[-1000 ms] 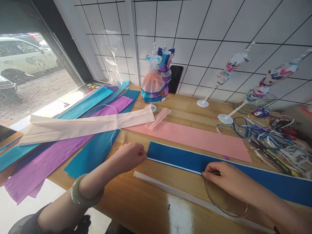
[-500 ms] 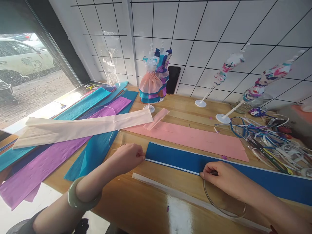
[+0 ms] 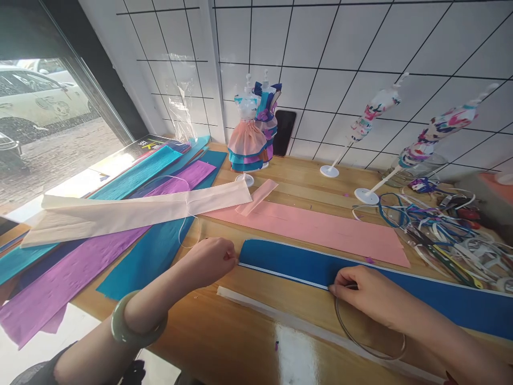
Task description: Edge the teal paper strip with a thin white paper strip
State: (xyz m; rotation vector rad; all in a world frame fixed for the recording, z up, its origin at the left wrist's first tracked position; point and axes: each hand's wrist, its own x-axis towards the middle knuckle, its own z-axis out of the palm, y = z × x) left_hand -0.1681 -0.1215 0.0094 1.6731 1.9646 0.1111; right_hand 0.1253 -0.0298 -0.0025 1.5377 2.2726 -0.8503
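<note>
A long blue strip of paper or cloth lies on the wooden table, white lines running along its long edges. My left hand is closed at its near left corner, the fingertips pinched around the end of the thin white edging. Farther right, my right hand pinches the same near edge between thumb and fingers. A thin metal ring hangs by my right hand, and a pale green bangle circles my left forearm. Just behind lies a pink strip.
A cream strip crosses purple and teal strips at left. Dressed mini mannequins, a phone and patterned mannequins stand by the wall. Tangled cords and tools are at right. A pale narrow strip lies in front.
The blue strip's left end now bows, its far corner rounded and shifted slightly nearer. The teal strip's near end has spread a little left. Both hands keep nearly the same place and grip.
</note>
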